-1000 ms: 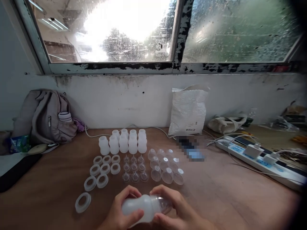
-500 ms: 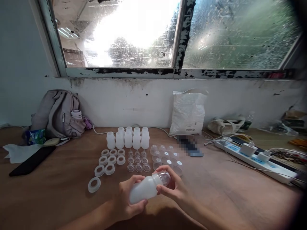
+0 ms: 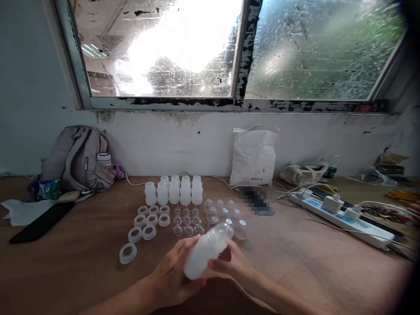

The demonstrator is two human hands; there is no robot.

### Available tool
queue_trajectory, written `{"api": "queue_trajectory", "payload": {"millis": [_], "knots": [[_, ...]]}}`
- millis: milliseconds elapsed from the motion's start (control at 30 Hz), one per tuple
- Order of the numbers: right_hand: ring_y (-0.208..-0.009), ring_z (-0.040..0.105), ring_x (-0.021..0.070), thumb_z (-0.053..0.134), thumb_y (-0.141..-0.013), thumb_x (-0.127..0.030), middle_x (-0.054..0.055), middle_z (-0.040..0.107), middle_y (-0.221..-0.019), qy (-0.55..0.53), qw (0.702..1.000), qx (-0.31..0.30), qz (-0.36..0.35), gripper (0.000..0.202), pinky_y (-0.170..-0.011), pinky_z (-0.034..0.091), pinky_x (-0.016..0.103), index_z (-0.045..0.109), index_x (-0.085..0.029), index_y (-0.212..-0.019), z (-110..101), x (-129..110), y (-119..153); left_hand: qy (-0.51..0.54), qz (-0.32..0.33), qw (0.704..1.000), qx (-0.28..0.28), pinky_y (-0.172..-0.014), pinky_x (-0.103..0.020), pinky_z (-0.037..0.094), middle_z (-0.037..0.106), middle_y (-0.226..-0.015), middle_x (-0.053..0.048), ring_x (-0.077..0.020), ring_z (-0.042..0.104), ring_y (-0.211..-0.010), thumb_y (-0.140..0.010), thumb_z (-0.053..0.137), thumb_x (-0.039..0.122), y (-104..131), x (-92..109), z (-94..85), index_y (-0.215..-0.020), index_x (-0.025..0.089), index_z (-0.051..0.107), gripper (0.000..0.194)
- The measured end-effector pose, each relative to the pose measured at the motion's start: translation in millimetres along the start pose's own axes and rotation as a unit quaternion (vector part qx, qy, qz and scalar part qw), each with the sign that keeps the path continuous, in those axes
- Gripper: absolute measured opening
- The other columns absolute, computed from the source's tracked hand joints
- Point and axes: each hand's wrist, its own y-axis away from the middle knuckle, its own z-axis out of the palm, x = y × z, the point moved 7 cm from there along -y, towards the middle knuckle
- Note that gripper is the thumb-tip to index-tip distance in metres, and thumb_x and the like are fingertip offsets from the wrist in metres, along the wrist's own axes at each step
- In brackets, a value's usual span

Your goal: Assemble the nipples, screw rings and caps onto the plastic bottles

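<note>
Left hand (image 3: 173, 272) wraps the milky baby bottle (image 3: 204, 253); right hand (image 3: 234, 264) half curls beside it, grip unclear; best hold gently.

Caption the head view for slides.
Left hand and right hand hold a tilted, translucent white plastic bottle over a brown tabletop.

Your bottle (image 3: 201, 259) is milky white, smooth, at 6 o'clock in your view, held between your hands. It's tilted: base toward 7 o'clock, top toward 1. Clear domed cap (image 3: 226, 231) is over the top end; you can't tell how tightly it's seated.
</note>
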Motion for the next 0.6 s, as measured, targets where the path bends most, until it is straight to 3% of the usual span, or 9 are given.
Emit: {"api": "queue_trajectory", "payload": {"millis": [67,133,233,300,433,500,600], "knots": [[-0.086,0.056,0.0221,0.073,-0.060,-0.038,0.007,0.061,-0.090,0.037,0.997,0.048,-0.046,0.046,-0.074,0.046,0.032,0.054,-0.016,-0.095,-15,-19,-8,-0.014,0.001,1.000,0.000,-0.099,-0.044,0.032,0.031,-0.134,-0.012,-0.0282,0.031,-0.121,-0.073,0.059,0.028,0,-4,3.8,-0.135,0.021,0.010,0.080],[-0.086,0.056,0.0225,0.068,-0.065,-0.042,0.008,0.061,-0.093,0.081,0.983,0.135,-0.098,0.045,-0.071,0.046,0.031,0.054,-0.016,-0.099,-44,-44,-22,-0.018,-0.019,0.999,0.020,-0.101,-0.046,0.031,0.028,-0.135,-0.013,-0.0274,0.028,-0.123,-0.075,0.056,0.023,0,-11,5.0,-0.136,0.020,0.008,0.078],[-0.081,0.056,0.0211,0.066,-0.067,-0.043,0.009,0.060,-0.095,0.178,0.946,0.212,-0.169,0.047,-0.067,0.046,0.029,0.053,-0.015,-0.102,-93,-83,-55,-0.024,-0.030,0.999,0.039,-0.099,-0.042,0.034,0.038,-0.129,-0.010,-0.0229,0.036,-0.117,-0.075,0.050,0.012,2,-14,4.7,-0.134,0.022,0.018,0.067],[-0.083,0.055,0.0210,0.065,-0.066,-0.043,0.009,0.060,-0.095,0.262,0.923,0.233,-0.157,0.048,-0.066,0.045,0.028,0.052,-0.015,-0.102,-125,-97,-85,-0.031,-0.015,0.999,0.041,-0.096,-0.038,0.037,0.045,-0.121,-0.008,-0.0208,0.042,-0.111,-0.074,0.048,0.008,2,-10,3.9,-0.129,0.023,0.028,0.061],[-0.068,0.055,0.0184,0.072,-0.056,-0.035,0.007,0.061,-0.074,0.338,0.910,0.226,-0.076,0.040,-0.057,0.043,0.025,0.058,-0.011,-0.085,-170,-83,-138,-0.046,0.028,0.998,0.042,-0.089,-0.035,0.042,0.054,-0.106,-0.008,-0.0203,0.047,-0.100,-0.072,0.046,0.005,2,1,3.2,-0.116,0.020,0.044,0.046],[-0.064,0.054,0.0170,0.075,-0.051,-0.029,0.005,0.060,-0.070,0.346,0.911,0.218,-0.052,0.037,-0.054,0.042,0.024,0.058,-0.010,-0.079,-178,-65,-153,-0.053,0.055,0.996,0.042,-0.087,-0.034,0.043,0.057,-0.097,-0.007,-0.0200,0.049,-0.095,-0.073,0.045,0.004,1,5,3.8,-0.106,0.019,0.051,0.037],[-0.062,0.054,0.0154,0.073,-0.054,-0.026,0.006,0.061,-0.074,0.347,0.917,0.195,-0.023,0.037,-0.051,0.041,0.023,0.057,-0.010,-0.083,-179,-39,-168,-0.062,0.077,0.994,0.041,-0.083,-0.033,0.044,0.061,-0.086,-0.006,-0.0189,0.051,-0.087,-0.073,0.044,0.004,1,8,4.1,-0.094,0.018,0.056,0.027]]}}
